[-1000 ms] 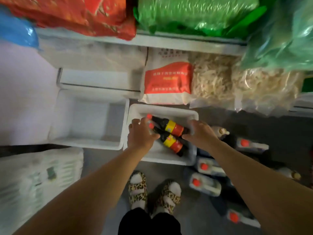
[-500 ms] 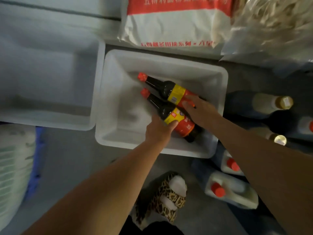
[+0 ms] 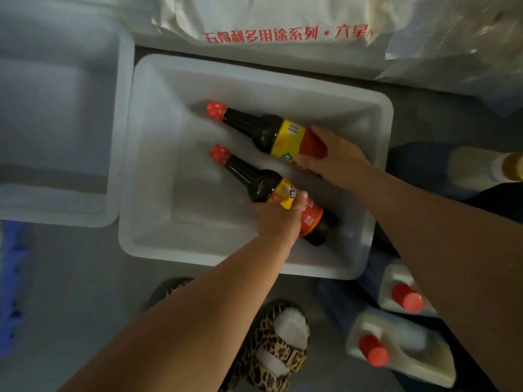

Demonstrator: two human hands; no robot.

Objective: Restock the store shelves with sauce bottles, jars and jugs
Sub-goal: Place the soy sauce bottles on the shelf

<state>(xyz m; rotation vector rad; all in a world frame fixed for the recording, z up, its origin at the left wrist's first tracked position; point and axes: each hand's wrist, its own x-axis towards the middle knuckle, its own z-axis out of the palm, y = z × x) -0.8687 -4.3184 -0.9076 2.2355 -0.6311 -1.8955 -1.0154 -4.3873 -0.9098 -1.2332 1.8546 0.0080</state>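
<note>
Head view, looking down into a white rectangular plastic tub on the grey floor. Two dark glass sauce bottles with red caps and yellow-and-red labels lie on their sides in the tub, roughly parallel, caps pointing toward the tub's left: the far bottle and the near bottle. The right hand wraps its fingers round the labelled body of the far bottle; the left hand grips the near bottle at its label, thumb lying across it. A second white tub sits just beside the first on the left, and a white sack with red printed characters lies beyond it. White plastic jugs with red caps stand on the floor at lower right, near a leopard-print sandal.

Judged step — taking or settling both bottles at once. Done well, each grip stays on the wide body rather than the slim neck, and the bottles are kept apart so glass does not knock glass — the chief hazard here.
</note>
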